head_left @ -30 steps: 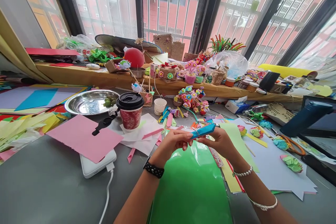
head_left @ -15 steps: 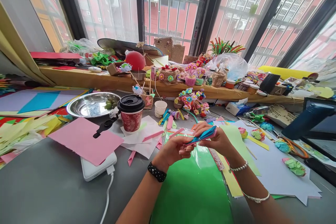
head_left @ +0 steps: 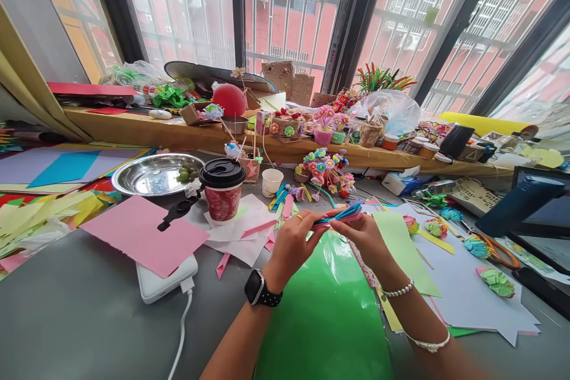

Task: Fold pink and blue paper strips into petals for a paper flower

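A narrow bundle of folded blue and pink paper (head_left: 350,212) is held above the green sheet (head_left: 332,309) by both hands. My left hand (head_left: 294,244) pinches its left end, back of the hand turned up, a dark watch on the wrist. My right hand (head_left: 358,231) grips the middle and right part, where the paper layers fan out a little. Fingers cover much of the bundle, so its left end is mostly hidden. Folded pink strips (head_left: 260,230) lie on white paper to the left of the hands.
A lidded red cup (head_left: 222,193), a small paper cup (head_left: 271,183) and a metal dish (head_left: 151,175) stand behind on the left. Pink paper (head_left: 145,234) lies over a white power bank (head_left: 167,285) with a cable. Crumpled paper flowers (head_left: 496,281) and scissors (head_left: 501,252) lie on the right.
My left hand has rolled over, so its back and the watch face now show. The paper bundle has tipped flatter and shifted slightly up, with my right fingers moved lower along it.
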Tool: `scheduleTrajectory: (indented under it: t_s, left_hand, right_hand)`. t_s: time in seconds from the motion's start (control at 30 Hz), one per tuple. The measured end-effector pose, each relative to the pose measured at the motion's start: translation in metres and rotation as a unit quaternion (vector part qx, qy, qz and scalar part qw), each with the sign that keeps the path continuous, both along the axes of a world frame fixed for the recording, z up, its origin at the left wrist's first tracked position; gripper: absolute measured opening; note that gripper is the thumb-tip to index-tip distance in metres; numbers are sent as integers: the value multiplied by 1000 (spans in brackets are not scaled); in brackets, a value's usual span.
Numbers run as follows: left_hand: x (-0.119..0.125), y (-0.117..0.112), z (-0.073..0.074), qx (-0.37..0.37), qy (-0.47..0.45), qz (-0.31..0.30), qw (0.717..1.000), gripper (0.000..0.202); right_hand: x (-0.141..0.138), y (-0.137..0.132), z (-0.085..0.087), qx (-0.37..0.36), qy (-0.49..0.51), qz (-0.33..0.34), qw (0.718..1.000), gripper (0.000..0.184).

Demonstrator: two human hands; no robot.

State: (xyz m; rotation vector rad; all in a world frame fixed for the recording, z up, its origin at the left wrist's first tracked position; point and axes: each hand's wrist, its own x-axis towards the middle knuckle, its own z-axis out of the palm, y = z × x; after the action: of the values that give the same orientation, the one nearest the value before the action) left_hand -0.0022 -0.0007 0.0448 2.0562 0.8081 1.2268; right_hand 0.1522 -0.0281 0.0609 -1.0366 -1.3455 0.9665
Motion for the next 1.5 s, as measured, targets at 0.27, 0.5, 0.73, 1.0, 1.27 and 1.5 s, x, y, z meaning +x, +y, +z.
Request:
scheduleTrajectory:
  t_s: [0.27, 0.5, 0.73, 1.0, 1.27, 1.5]
  left_hand:
    - [1, -2, -3, -24, -45, 4, 999, 21]
    - [0, -3, 5, -99, -35, -83, 991, 24]
    - [-2, -2, 11, -282, -80, -199, 935, 32]
    - [-3, 1, 11, -323, -96, -232, 913, 35]
    - [-4, 3, 8, -399, -122, -252, 873, 29]
    - [-8, 3, 11, -435, -123, -263, 852, 27]
  right_hand:
    - [8, -6, 6, -23, -50, 69, 996, 34]
    - [12, -8, 4, 1, -125, 2, 992, 23]
    - [11, -8, -2, 49, -148, 6, 988, 13]
    - [14, -7, -6, 74, -174, 38, 981, 14]
    - [22, -10, -11, 80, -224, 43, 970, 17]
    - [20, -7, -11, 125, -244, 20, 961, 16]
